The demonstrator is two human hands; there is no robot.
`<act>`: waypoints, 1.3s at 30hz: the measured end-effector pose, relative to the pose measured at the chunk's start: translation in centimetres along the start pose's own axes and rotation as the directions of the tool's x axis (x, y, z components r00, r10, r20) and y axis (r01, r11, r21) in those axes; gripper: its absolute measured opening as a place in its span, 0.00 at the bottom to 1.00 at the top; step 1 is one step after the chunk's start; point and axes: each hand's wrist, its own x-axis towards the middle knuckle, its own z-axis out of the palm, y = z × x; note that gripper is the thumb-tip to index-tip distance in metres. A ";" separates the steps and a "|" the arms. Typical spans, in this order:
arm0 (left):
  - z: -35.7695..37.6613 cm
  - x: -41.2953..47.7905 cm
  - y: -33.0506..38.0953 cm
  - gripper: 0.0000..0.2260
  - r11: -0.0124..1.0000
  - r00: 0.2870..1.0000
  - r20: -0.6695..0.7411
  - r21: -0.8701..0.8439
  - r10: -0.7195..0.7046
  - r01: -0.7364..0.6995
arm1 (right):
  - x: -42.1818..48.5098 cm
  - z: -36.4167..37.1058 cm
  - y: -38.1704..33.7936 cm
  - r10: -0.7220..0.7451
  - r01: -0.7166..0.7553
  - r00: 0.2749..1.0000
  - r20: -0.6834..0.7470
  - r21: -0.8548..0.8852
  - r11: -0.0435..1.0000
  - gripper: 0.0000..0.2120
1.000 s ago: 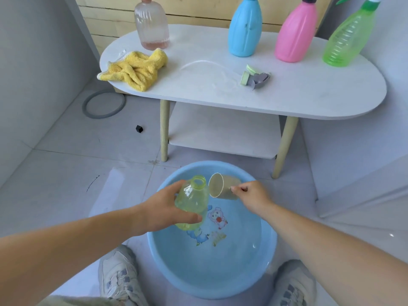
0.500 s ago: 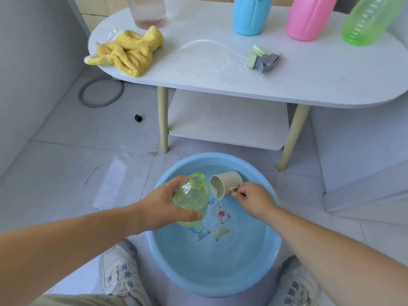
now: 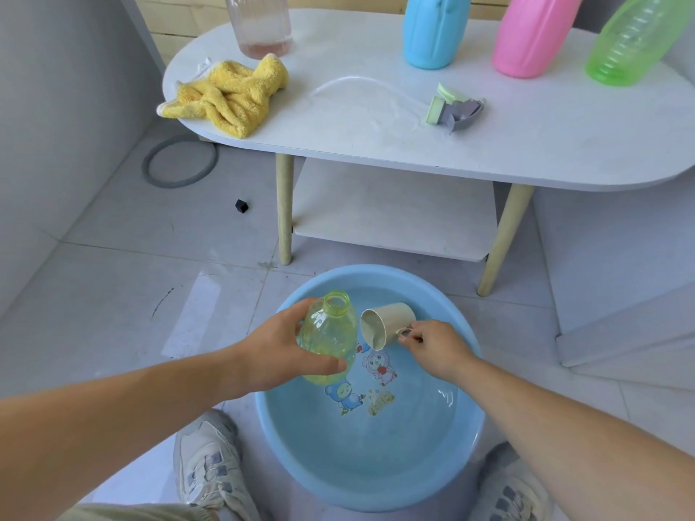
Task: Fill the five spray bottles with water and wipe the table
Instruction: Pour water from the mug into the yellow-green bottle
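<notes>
My left hand point(image 3: 280, 353) grips an uncapped yellow-green bottle point(image 3: 331, 338) over the blue basin point(image 3: 466, 438) of water on the floor. My right hand point(image 3: 432, 344) pinches the handle of a beige cup point(image 3: 387, 325), tipped on its side with its mouth beside the bottle's neck. On the white table point(image 3: 526, 144) stand a clear bottle point(image 3: 259, 24), a blue bottle point(image 3: 436, 28), a pink bottle point(image 3: 534, 35) and a green bottle point(image 3: 632, 43). A yellow cloth point(image 3: 229, 95) lies at the table's left end. A spray head with its tube point(image 3: 455, 110) lies mid-table.
The table has wooden legs point(image 3: 284, 208) and a lower shelf point(image 3: 395, 216). A grey ring point(image 3: 180, 161) and a small black cube point(image 3: 242, 206) lie on the tiled floor at left. My two shoes point(image 3: 210, 468) flank the basin. A grey wall runs along the left.
The view has dipped and drawn closer to the table. The cup has dropped a little lower and its mouth now points down toward the basin beside the bottle.
</notes>
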 end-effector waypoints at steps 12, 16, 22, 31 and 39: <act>-0.8 -0.9 1.0 0.30 0.999 0.998 -0.038 0.006 0.046 -0.046 | -1.9 -4.0 -2.4 0.049 -0.050 0.999 0.014 0.463 0.885 0.20; -1.1 -1.2 1.6 0.28 0.998 0.996 -0.070 -0.008 0.062 -0.063 | -3.6 -7.0 -4.4 0.022 -0.001 0.999 -0.030 0.567 0.823 0.16; -1.0 -1.6 2.3 0.28 0.995 0.990 -0.107 -0.035 0.088 -0.092 | -7.5 -12.1 -7.5 -0.043 0.113 0.990 -0.131 0.599 0.793 0.14; -0.5 -2.1 3.8 0.29 0.992 0.990 -0.096 -0.065 0.099 -0.106 | -13.6 -18.1 -11.0 -0.190 0.317 0.932 -0.307 0.442 0.839 0.11; -0.2 -2.6 4.4 0.32 0.989 0.993 -0.089 -0.119 0.075 -0.086 | -16.3 -19.3 -13.2 -0.279 0.429 0.882 -0.379 0.401 0.810 0.09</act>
